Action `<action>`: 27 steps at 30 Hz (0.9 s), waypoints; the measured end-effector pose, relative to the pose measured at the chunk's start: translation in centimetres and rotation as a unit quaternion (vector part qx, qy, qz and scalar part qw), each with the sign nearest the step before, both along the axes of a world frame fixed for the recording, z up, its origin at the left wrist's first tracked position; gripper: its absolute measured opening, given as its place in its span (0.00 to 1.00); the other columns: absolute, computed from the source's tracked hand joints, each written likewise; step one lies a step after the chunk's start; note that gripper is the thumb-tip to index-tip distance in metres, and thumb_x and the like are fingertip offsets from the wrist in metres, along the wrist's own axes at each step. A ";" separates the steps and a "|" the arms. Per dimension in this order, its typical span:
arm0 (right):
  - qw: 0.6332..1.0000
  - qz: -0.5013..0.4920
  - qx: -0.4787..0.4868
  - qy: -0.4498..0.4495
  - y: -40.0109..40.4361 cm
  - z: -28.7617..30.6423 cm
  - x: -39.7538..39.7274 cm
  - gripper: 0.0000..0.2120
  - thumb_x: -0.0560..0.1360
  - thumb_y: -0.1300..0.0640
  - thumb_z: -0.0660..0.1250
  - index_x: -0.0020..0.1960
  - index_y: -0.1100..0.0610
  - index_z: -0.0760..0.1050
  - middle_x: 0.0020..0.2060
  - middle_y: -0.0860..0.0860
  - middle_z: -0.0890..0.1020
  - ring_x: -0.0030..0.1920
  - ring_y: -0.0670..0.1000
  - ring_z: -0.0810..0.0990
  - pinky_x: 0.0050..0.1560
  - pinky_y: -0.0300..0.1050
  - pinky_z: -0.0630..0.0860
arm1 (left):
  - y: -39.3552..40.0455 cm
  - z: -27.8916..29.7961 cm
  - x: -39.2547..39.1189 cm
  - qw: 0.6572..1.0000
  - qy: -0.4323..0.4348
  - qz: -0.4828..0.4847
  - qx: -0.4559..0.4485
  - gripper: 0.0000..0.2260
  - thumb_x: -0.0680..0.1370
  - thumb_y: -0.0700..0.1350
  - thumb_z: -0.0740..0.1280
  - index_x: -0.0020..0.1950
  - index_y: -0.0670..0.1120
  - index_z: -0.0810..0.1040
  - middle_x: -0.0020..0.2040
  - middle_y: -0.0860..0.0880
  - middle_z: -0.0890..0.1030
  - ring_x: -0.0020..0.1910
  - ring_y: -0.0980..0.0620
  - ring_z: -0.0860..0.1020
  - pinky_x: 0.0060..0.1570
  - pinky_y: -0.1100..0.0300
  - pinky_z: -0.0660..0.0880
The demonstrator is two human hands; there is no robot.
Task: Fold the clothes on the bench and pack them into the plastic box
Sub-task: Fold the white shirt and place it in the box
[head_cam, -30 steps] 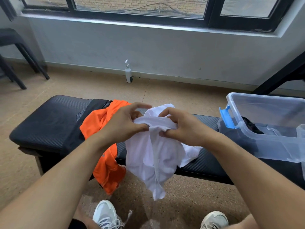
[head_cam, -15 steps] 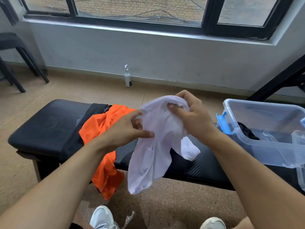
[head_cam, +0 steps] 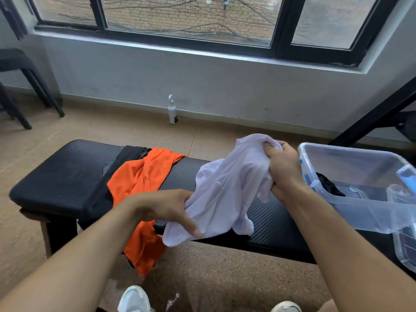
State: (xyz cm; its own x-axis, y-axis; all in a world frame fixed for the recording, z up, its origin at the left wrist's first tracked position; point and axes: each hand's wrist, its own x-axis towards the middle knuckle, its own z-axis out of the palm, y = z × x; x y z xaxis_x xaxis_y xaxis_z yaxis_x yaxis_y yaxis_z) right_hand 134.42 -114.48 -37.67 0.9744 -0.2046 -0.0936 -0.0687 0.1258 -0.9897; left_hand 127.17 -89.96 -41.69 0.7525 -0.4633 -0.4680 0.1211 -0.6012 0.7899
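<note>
A white garment (head_cam: 227, 190) hangs bunched above the black padded bench (head_cam: 56, 174). My right hand (head_cam: 284, 170) grips its upper end, close to the clear plastic box (head_cam: 360, 212) at the bench's right end. My left hand (head_cam: 166, 208) holds the garment's lower part, thumb over the cloth. An orange garment (head_cam: 141, 183) lies over the bench's middle and droops off its front edge, on top of a black garment (head_cam: 105, 199). Something dark (head_cam: 328, 188) lies inside the box.
The box has blue latches (head_cam: 407, 181) and its clear lid (head_cam: 405, 251) leans at the right. A white pump bottle (head_cam: 172, 111) stands by the wall. Black chair legs (head_cam: 33, 86) stand at the far left, a black frame (head_cam: 378, 115) at the right. My shoes (head_cam: 135, 299) show below.
My right hand has carried the white garment's top up and right toward the box. My left hand has slid down to the garment's lower part, stretching it out.
</note>
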 end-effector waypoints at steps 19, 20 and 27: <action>0.968 0.199 -0.153 -0.016 -0.4 1.4 -0.1 0.07 0.72 0.61 0.77 0.42 0.56 0.79 0.38 0.51 0.84 0.39 0.48 0.82 0.40 0.43 0.77 | 3.8 1.6 2.2 0.828 -0.288 0.452 -0.162 0.08 0.76 0.43 0.64 0.47 0.49 0.83 0.45 0.48 0.86 0.43 0.51 0.81 0.44 0.48 0.81; 0.965 0.199 -0.168 -0.024 -0.4 1.7 -0.1 0.06 0.73 0.60 0.76 0.44 0.57 0.79 0.39 0.51 0.84 0.38 0.47 0.82 0.40 0.42 0.77 | 4.4 2.4 2.2 0.842 -0.291 0.433 -0.138 0.10 0.75 0.45 0.63 0.48 0.50 0.84 0.46 0.48 0.86 0.44 0.50 0.81 0.47 0.45 0.80; 0.969 0.196 -0.141 -0.051 -1.4 5.1 -1.1 0.06 0.79 0.60 0.70 0.54 0.57 0.84 0.44 0.51 0.86 0.43 0.50 0.82 0.40 0.42 0.77 | 6.7 9.3 1.8 0.857 -0.301 0.412 -0.068 0.14 0.80 0.49 0.64 0.38 0.50 0.85 0.33 0.52 0.80 0.32 0.55 0.75 0.29 0.63 0.71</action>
